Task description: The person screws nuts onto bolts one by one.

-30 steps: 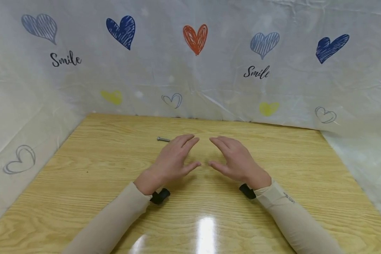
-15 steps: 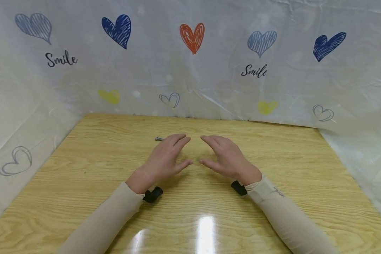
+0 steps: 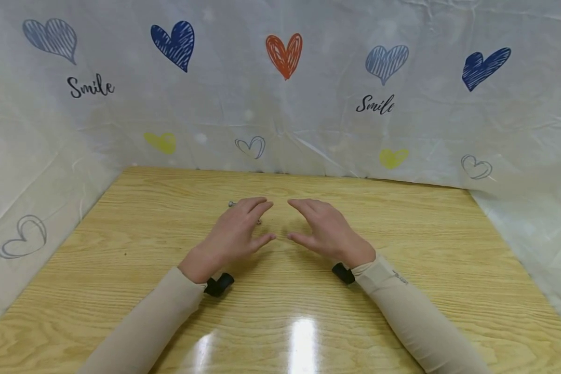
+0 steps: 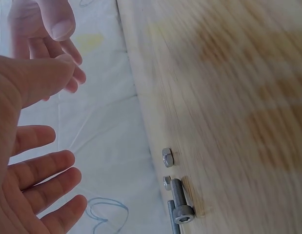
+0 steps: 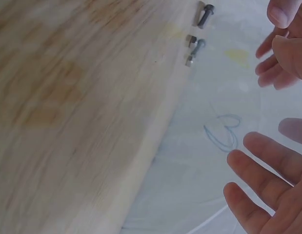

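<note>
My left hand point(image 3: 229, 234) and right hand point(image 3: 329, 231) hover over the wooden table, fingertips facing each other with a gap between. Both have loosely bent fingers and hold nothing. Beyond the left hand, a bolt's head point(image 3: 231, 204) peeks out, its shank hidden. A small nut point(image 3: 259, 222) shows between that hand's thumb and fingers, apart from them. The left wrist view gives a thick socket-head bolt point(image 4: 183, 213), a thinner bolt point(image 4: 172, 214) beside it, and two nuts, one nut point(image 4: 168, 157) standing apart from the other nut point(image 4: 167, 183). The right wrist view also shows this hardware, including a dark bolt point(image 5: 206, 15).
The wood-grain table point(image 3: 425, 234) meets a white sheet point(image 3: 327, 124) printed with hearts and "Smile" at its back and sides. A black wrist mount point(image 3: 219, 284) sits under the left wrist, and another black mount point(image 3: 343, 273) under the right.
Both hands have drifted left, keeping their pose. The left hand now covers most of the bolt at the back, and a nut has come into sight beside its fingers.
</note>
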The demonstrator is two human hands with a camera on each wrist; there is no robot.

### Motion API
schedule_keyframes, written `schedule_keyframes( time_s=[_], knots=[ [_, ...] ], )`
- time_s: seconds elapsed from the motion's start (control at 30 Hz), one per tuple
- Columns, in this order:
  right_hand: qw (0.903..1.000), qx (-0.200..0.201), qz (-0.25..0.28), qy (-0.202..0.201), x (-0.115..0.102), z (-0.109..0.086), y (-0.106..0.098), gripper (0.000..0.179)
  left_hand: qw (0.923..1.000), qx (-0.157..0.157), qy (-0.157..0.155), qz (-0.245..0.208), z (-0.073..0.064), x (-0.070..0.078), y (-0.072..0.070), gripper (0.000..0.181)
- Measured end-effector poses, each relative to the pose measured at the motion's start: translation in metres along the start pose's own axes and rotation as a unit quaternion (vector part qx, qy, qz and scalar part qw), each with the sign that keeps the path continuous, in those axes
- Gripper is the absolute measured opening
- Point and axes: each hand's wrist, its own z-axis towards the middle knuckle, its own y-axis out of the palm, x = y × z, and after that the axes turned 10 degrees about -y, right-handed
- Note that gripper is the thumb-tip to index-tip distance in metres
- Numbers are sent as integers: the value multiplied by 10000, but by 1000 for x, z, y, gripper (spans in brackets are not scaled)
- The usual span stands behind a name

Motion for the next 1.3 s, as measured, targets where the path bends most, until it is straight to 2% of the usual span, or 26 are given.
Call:
schedule_keyframes(
  time_s=[0.3,0.6,0.9,1.1,1.3],
  knots=[
    [9996,-240,80,141,1,12,7,65,9998,-20,-195,-7,1,-9,-1,61],
    [9958,-831,184,326,4,34,11,63,9995,-154,-273,51,0,-25,-4,57],
    [9913,-1218,275,414,5,50,20,60,9970,-509,-571,126,-2,-41,-3,52],
    [9900,-1323,341,358,4,58,27,55,9945,-758,-705,154,-4,-47,-3,53],
    [9857,-1505,538,529,5,61,30,52,9916,-982,-840,71,-2,-50,0,51]
  ],
)
